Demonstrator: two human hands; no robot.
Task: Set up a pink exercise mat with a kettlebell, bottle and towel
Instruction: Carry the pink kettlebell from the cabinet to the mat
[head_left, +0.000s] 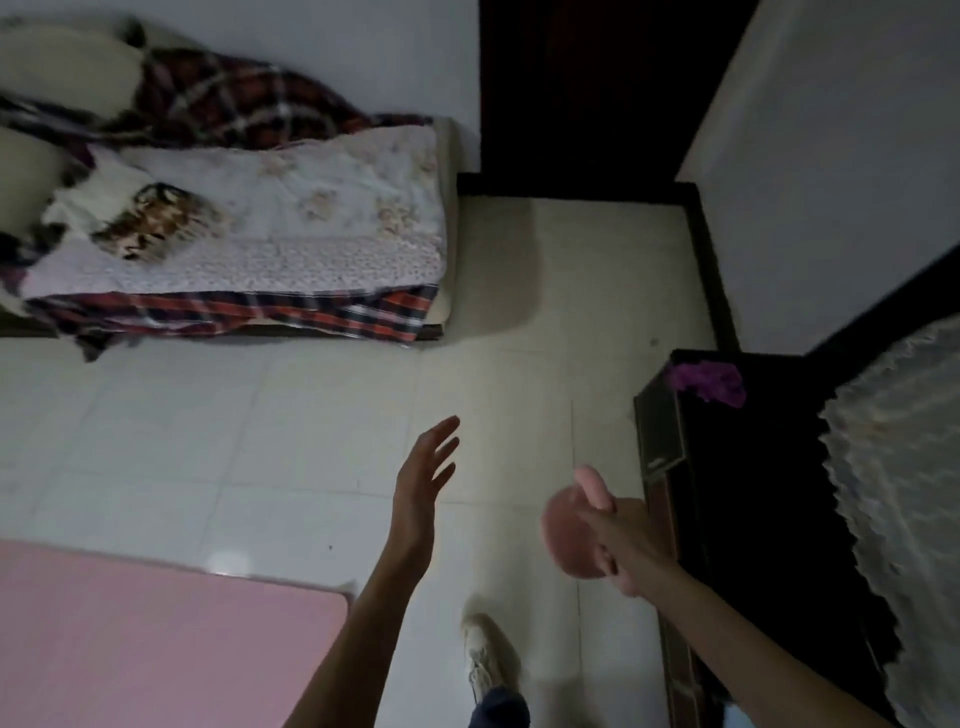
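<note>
The right hand is carrying the pink kettlebell in the air above the tiled floor, its grip curled around the handle, while the left hand is reaching forward with fingers spread, holding nothing. The pink mat is lying flat well off to the left, so the weight is likely facing a swing across, and a loose hold could be letting it drop onto tile or the shoe just below.
</note>
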